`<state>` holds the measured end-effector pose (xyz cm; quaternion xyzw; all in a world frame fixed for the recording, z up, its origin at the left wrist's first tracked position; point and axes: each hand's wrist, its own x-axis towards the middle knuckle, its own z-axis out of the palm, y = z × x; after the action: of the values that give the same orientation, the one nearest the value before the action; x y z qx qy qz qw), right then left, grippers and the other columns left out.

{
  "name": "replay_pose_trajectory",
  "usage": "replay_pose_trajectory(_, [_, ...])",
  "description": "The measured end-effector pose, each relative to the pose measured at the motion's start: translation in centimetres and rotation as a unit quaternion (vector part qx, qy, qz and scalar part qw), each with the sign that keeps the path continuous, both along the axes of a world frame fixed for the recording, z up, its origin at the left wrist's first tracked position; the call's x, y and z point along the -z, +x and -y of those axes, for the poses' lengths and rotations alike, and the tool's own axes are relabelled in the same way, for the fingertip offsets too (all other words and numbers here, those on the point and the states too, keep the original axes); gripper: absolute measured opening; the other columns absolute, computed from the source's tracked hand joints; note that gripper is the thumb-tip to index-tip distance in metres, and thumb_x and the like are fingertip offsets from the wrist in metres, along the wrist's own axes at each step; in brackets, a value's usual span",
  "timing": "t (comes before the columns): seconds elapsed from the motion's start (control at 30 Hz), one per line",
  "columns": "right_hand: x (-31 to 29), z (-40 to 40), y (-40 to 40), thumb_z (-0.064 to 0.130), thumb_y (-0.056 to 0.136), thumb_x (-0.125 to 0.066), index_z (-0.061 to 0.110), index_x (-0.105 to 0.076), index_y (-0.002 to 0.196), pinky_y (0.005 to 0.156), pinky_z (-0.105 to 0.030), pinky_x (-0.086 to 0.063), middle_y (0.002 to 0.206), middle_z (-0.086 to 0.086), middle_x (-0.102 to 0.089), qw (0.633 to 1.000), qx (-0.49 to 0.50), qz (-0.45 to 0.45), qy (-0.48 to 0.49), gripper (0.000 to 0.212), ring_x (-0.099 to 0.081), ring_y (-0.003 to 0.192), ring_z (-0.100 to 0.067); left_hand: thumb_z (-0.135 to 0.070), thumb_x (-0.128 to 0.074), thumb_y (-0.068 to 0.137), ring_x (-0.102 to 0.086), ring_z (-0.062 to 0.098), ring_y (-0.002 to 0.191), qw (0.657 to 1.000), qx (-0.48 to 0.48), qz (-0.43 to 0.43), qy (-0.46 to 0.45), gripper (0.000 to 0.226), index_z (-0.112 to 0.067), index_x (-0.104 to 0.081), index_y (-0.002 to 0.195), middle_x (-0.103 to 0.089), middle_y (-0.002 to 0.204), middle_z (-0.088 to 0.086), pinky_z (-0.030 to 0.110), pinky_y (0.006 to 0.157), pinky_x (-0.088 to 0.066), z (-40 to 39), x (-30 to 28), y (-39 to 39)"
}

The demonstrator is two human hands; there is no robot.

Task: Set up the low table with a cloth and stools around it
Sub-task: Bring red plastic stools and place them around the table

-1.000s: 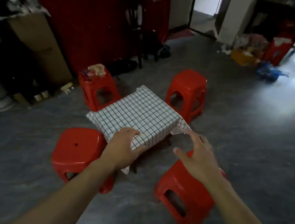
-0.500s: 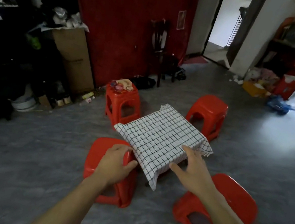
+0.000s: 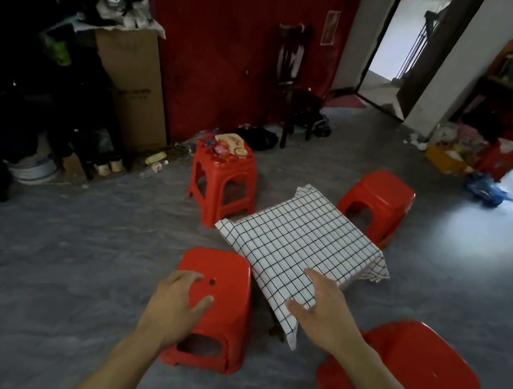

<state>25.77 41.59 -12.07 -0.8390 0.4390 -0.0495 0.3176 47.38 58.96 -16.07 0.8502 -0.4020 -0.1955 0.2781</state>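
Hovering over the near-left red stool (image 3: 225, 291) with the left hand (image 3: 177, 305), fingers spread and loose, gripping nothing; whether touching the seat, hard to tell. Reaching with the right hand (image 3: 322, 310), fingers likewise spread, over the near corner of the checked cloth (image 3: 301, 242) draping the low table, another red stool (image 3: 416, 367) lying just right of that forearm. Standing beyond both hands, two more stools: one cluttered (image 3: 221, 181) at far left, one bare (image 3: 378, 197) at far right.

checked cloth (image 3: 300, 239) draping table, four red stools (image 3: 378, 199) around
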Motion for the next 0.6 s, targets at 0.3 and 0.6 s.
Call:
replay_pose_trajectory(0.3, [3.2,5.5,10.8,0.051,0.088,-0.062,0.027,-0.026,0.152,0.113,-0.041,-0.035,0.153,-0.001,-0.032,0.999,0.014,0.001,0.046,0.078,-0.029,0.140,-0.020,-0.041,-0.065,0.091,-0.049,0.022,0.128,0.998,0.023,0.017,0.061,0.048,-0.018,-0.055,0.132,-0.056,0.135,0.004,0.035,0.106,-0.039,6.7,0.6,10.3])
replay_pose_trajectory(0.6, [3.4,9.2,15.1,0.048,0.089,-0.061,0.028,-0.023,0.152,0.111,-0.044,-0.037,0.155,-0.003,-0.026,0.995,0.078,-0.013,0.057,0.077,-0.028,0.140,-0.021,-0.039,-0.066,0.089,-0.050,0.020,0.127,0.997,0.063,0.006,0.052,0.043,-0.020,-0.059,0.127,-0.058,0.132,0.002,0.027,0.105,-0.033,12.9,1.6,16.7])
